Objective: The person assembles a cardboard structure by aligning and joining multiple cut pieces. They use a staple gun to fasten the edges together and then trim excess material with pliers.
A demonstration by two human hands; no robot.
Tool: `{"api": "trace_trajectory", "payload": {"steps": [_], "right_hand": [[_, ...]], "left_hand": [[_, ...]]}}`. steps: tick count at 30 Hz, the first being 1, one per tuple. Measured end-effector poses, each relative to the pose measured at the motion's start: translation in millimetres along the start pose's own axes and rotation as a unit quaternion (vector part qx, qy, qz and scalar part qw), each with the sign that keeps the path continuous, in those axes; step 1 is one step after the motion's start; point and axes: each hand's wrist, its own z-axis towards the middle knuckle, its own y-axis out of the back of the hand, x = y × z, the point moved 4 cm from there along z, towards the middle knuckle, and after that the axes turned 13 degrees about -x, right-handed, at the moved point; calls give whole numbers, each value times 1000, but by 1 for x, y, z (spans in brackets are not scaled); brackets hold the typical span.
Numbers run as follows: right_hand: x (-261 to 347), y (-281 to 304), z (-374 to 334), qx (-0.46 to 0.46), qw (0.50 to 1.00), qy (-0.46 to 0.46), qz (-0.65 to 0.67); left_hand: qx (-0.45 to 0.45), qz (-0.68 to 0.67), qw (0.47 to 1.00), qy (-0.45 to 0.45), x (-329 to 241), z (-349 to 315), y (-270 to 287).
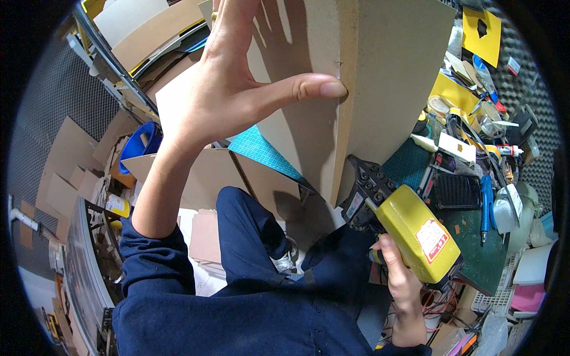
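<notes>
Pale fibreboard panels [392, 83] stand in front of me, meeting along an upright seam with a raw brown edge [345, 118]. My left hand [219, 89] is raised before the left panel, thumb stretched out so its tip lies at that seam. Its other fingers point up and run out of the top of the picture. In my right hand [399, 267] is a yellow nail gun [415, 228] with a black bolted head, tilted up and left. That head is beside the lower end of the board edge; whether they touch I cannot tell. Most right-hand fingers are hidden behind the tool.
A green cutting mat [261, 151] lies behind the panels. To the right, a cluttered bench [487, 261] holds glue bottles, a blue-handled tool [485, 207] and a black tray [457, 191]. At left are a blue bin [141, 145], a rack and stacked board offcuts [205, 237].
</notes>
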Motion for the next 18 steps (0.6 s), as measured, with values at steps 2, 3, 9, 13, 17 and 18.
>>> {"api": "trace_trajectory", "payload": {"steps": [2,3,9,13,17,18], "right_hand": [[1,1,-1,9,1000,-1,-12],[1,1,-1,11,1000,-1,-14],[-1,-2,-4,-20,999,-5,28],[-3,-2,-4,-17,1000,-2,26],[-3,-1,-4,-20,1000,5,13],[-4,-1,-4,-15,1000,-11,15]], "left_hand": [[-2,-7,1000,3,0,0,0],[-2,-14,1000,7,0,0,-1],[-1,-8,1000,3,0,0,-1],[-1,2,1000,-12,-1,1,-1],[11,21,1000,5,0,0,0],[19,28,999,25,1,-1,1]]}}
